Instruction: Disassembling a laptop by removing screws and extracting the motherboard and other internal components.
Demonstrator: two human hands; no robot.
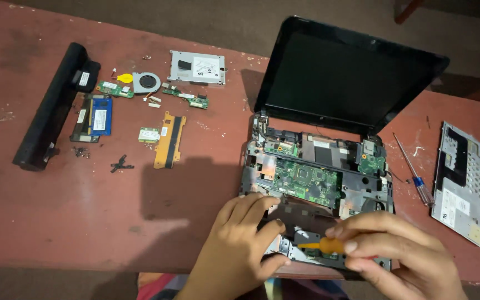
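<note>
An opened small laptop (362,183) sits on the reddish table (84,189), its black screen (340,72) tilted back and its green mainboard (306,180) laid bare. My left hand (243,236) rests on the front left part of the laptop base, fingers bent on the frame. My right hand (401,250) grips a screwdriver with an orange handle (323,244), held level and pointing left over the front edge of the base. The tip is hidden between my hands.
Removed parts lie at the left: a long black battery (48,108), memory cards (93,116), a small fan (146,83), a metal drive bracket (197,67), small green boards (187,98), an orange flat part (169,139). At the right lie a blue-handled screwdriver (415,175) and a grey cover plate (459,178).
</note>
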